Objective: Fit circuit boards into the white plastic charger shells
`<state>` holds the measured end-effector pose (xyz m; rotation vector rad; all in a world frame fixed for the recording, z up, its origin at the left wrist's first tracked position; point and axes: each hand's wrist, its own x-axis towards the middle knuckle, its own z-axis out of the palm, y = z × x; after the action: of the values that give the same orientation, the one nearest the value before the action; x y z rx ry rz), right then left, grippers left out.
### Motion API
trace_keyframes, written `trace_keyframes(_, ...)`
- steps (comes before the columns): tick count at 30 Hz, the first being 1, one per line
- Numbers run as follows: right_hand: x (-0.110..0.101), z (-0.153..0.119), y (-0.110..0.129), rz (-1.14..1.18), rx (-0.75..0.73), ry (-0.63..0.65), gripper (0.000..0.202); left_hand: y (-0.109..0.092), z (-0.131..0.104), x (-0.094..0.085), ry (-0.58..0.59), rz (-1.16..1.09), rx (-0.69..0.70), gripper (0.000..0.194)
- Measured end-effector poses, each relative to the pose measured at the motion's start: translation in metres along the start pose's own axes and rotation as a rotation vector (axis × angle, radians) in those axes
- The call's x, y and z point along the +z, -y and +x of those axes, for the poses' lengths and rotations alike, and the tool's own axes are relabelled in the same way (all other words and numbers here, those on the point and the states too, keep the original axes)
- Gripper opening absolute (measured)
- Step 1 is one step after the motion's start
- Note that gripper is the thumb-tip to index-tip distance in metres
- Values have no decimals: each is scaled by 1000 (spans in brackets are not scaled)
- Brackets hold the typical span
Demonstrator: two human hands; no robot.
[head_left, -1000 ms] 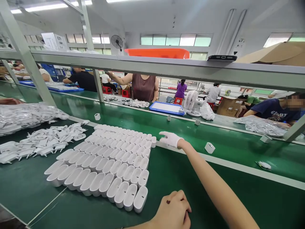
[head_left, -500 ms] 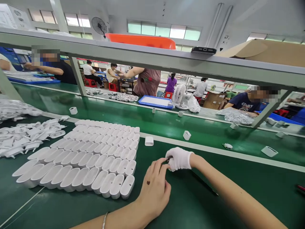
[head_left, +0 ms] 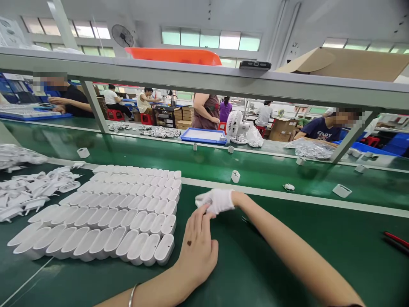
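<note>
My bare left hand (head_left: pixel 198 245), a bracelet at its wrist, lies over the green table (head_left: pixel 243 273) with fingers stretched out and thumb apart. Its fingertips meet my right hand (head_left: pixel 217 201), which wears a white glove. The gloved fingers are closed round a white piece that seems to be an oval plastic housing, mostly covered. Left of both hands stand rows of open white oval housings (head_left: pixel 164 248), the near right ones with a small dark slot. A thin dark tool (head_left: pixel 251 222) lies partly under my right forearm.
White plug parts (head_left: pixel 38 187) lie heaped at the left. On the green belt (head_left: pixel 153 160) beyond are scattered housings, one of them upright (head_left: pixel 235 176), and a small part (head_left: pixel 289 187). A shelf beam (head_left: pixel 179 74) crosses above. Red and black tools (head_left: pixel 396 238) lie at right. Co-workers sit beyond.
The loose housing near the table's far edge is gone from its spot. My gloved right hand has moved left and away from me, and the left fingertips have followed. The view has shifted slightly.
</note>
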<state>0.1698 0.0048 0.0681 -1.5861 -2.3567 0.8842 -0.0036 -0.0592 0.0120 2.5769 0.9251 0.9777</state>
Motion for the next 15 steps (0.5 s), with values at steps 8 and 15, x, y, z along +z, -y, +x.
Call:
trace_keyframes(8, 54, -136, -13, 474, 191, -483, 25, -1, -5, 10, 386, -90, 101, 59)
trace_keyframes(15, 91, -157, 3, -108, 253, -468, 44, 12, 11, 18, 432, -261, 58, 44)
